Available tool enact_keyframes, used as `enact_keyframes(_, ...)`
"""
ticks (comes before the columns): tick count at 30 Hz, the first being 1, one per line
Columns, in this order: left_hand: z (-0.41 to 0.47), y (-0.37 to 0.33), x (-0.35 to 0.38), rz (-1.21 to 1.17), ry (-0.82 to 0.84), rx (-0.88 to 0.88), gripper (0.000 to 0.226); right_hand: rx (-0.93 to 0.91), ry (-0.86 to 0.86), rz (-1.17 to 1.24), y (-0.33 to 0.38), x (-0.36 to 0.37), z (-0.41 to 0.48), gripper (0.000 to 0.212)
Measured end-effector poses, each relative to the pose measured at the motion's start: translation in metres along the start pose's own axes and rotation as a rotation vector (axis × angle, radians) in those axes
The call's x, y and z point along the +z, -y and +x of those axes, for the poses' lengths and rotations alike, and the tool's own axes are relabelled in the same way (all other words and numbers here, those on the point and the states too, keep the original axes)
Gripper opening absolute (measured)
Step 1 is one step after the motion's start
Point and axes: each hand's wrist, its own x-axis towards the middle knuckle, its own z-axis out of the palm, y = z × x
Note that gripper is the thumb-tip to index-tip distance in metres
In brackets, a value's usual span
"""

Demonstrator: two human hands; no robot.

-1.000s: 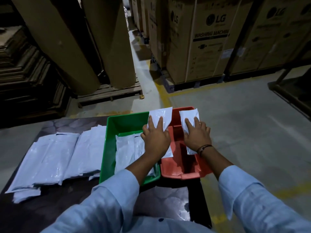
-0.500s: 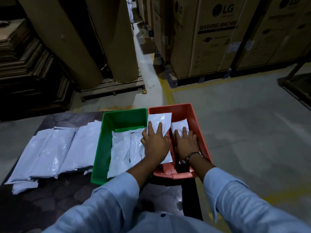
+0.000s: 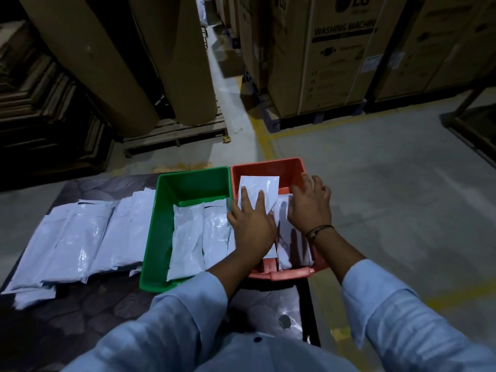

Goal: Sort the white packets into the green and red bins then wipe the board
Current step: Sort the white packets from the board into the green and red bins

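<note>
Packets [image 3: 80, 237] not yet sorted: overlapped in a row on the surface [image 3: 94, 312], well to the left of both hands, long axes pointing away from the person. Closer to the left hand [image 3: 251, 226]. Farther from the right hand [image 3: 308, 208], with both bins in between.

Green bin [image 3: 158, 232] and red bin [image 3: 268, 167] side by side and touching, green on the left. Sorted packets [image 3: 188, 237] flat in the green bin, lengthwise like the row.

Left hand: palm down, fingers straight and spread, pressing on the top packet [image 3: 261, 187]. No curl, no pinch. Top packet on the left side of the red bin by the shared wall, far end tilted up, long axis again away from the person.

Right hand: over the low packet [image 3: 284, 229], which lies along the red bin's floor just beside the top one. Fingers loosely bent near the bin's right wall, gripping nothing as far as can be made out.

Judged to be the settling of these two into the red bin. Likely next: a reach leftward over the green bin to the row, better suited to the left hand, taking a packet by its near short end. Possible snag: a sleeve brushing the green bin's contents on the way across. Sorting judged well short of done. Wiping not begun, and no cloth in sight.
</note>
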Motion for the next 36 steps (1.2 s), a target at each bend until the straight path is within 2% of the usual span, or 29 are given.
enact_keyframes(4, 0.002, -0.016, 0.013, 0.01, 0.036, -0.001, 0.061, -0.027, 0.088, 0.107, -0.018, 0.01, -0.004, 0.045)
enact_keyframes(6, 0.006, -0.022, 0.022, 0.019, 0.136, -0.068, 0.063, -0.046, 0.095, 0.133, -0.021, 0.014, -0.008, 0.05)
enact_keyframes(9, 0.009, -0.02, 0.036, 0.096, 0.267, -0.104, 0.067, -0.049, 0.104, 0.141, -0.022, 0.018, -0.009, 0.046)
enact_keyframes(14, 0.007, -0.004, 0.058, 0.222, 0.404, -0.008, 0.071, -0.045, 0.144, 0.123, -0.023, 0.021, -0.011, 0.035)
enact_keyframes(18, 0.008, 0.006, 0.061, 0.25, 0.51, 0.014, 0.073, -0.052, 0.158, 0.092, -0.021, 0.025, -0.012, 0.036)
enact_keyframes(23, 0.011, 0.012, 0.066, 0.249, 0.579, 0.024, 0.074, -0.047, 0.161, 0.085, -0.017, 0.02, -0.017, 0.022)
enact_keyframes(28, 0.015, 0.014, 0.063, 0.197, 0.64, 0.02, 0.077, -0.046, 0.162, 0.073, -0.014, 0.018, -0.019, 0.022)
enact_keyframes(33, 0.025, 0.014, 0.057, 0.222, 0.686, 0.018, 0.08, -0.035, 0.154, 0.033, -0.011, 0.014, -0.018, 0.031)
enact_keyframes(36, 0.03, 0.01, 0.043, 0.347, 0.611, 0.109, 0.083, -0.008, 0.145, 0.051, -0.007, 0.012, -0.015, 0.047)
